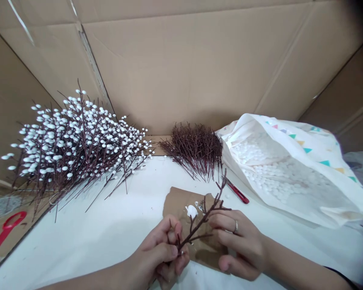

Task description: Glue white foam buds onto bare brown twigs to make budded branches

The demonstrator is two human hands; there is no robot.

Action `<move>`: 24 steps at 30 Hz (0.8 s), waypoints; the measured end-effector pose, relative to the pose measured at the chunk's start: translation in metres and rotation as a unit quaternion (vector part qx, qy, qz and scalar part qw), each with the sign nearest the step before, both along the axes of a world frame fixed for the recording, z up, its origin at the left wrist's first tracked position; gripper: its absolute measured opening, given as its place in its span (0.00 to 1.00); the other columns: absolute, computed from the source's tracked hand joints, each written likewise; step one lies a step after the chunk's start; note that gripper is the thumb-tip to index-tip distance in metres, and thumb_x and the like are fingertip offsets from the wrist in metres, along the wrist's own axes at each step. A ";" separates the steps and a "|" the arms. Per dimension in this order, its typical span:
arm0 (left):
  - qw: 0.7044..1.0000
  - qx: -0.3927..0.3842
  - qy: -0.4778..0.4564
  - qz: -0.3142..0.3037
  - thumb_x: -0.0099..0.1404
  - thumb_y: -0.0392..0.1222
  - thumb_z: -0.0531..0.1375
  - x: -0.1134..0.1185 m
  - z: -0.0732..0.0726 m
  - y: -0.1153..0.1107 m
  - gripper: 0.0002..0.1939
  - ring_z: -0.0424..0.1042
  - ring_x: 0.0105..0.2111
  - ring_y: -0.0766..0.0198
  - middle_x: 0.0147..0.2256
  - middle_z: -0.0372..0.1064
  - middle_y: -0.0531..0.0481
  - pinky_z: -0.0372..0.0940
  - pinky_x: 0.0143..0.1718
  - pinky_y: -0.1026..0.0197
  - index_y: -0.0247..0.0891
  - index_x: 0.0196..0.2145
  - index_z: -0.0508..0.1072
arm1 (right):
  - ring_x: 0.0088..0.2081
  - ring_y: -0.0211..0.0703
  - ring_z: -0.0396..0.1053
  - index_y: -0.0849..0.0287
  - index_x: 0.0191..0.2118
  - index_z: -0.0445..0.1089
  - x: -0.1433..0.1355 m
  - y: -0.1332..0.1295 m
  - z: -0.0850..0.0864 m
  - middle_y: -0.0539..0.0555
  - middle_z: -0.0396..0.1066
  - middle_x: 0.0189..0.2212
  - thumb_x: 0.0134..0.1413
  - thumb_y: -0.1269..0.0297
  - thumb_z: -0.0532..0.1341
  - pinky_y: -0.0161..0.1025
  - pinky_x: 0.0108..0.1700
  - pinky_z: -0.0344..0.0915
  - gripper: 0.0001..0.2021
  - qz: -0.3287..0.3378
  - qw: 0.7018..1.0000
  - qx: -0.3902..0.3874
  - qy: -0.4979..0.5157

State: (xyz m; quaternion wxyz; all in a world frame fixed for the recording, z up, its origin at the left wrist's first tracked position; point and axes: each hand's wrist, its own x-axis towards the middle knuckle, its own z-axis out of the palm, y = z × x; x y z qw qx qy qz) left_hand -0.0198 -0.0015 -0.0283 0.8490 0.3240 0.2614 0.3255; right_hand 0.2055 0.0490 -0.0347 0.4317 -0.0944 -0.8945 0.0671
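My left hand [166,253] is closed around the lower end of a dark brown artificial twig branch [202,219], pinching it between thumb and fingers. The branch slants up to the right, and its side shoots carry no white berries. My right hand [240,241], with a ring on one finger, is beside the branch with fingers bent and thumb apart; whether its fingertips touch a side shoot I cannot tell. Beneath both hands lies a brown cardboard piece [175,201] bearing a white glue-like blob [191,211].
A heap of white-berried branches [78,141] stands left, and bare brown twigs [196,149] are piled at the back. On the right, an open white bag [302,205] holds many white berries [269,173]. A red cutter [237,190] and a red ring-ended tool [7,229] lie nearby. Cardboard walls [184,68] enclose the white table [109,229].
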 end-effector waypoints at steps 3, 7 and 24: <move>0.995 0.024 0.087 0.033 0.62 0.45 0.60 0.000 -0.001 -0.001 0.12 0.51 0.16 0.77 0.25 0.65 0.57 0.42 0.16 0.73 0.42 0.34 0.57 | 0.30 0.45 0.64 0.64 0.31 0.68 0.001 0.003 0.002 0.57 0.63 0.24 0.65 0.57 0.47 0.41 0.28 0.65 0.20 -0.008 1.000 0.004 -0.001; 0.987 0.050 0.132 0.081 0.64 0.55 0.58 0.004 0.000 0.000 0.16 0.50 0.15 0.77 0.23 0.65 0.57 0.43 0.16 0.72 0.42 0.34 0.58 | 0.35 0.47 0.66 0.64 0.30 0.68 0.001 0.007 0.007 0.58 0.66 0.26 0.64 0.60 0.48 0.46 0.36 0.68 0.18 -0.027 1.000 0.008 0.009; 0.863 0.312 0.325 0.230 0.67 0.47 0.56 -0.003 -0.006 -0.001 0.10 0.67 0.24 0.67 0.23 0.68 0.54 0.61 0.24 0.69 0.41 0.41 0.71 | 0.38 0.47 0.70 0.63 0.18 0.69 -0.005 -0.012 0.001 0.57 0.70 0.26 0.63 0.67 0.49 0.46 0.40 0.66 0.24 0.001 0.980 0.197 -0.006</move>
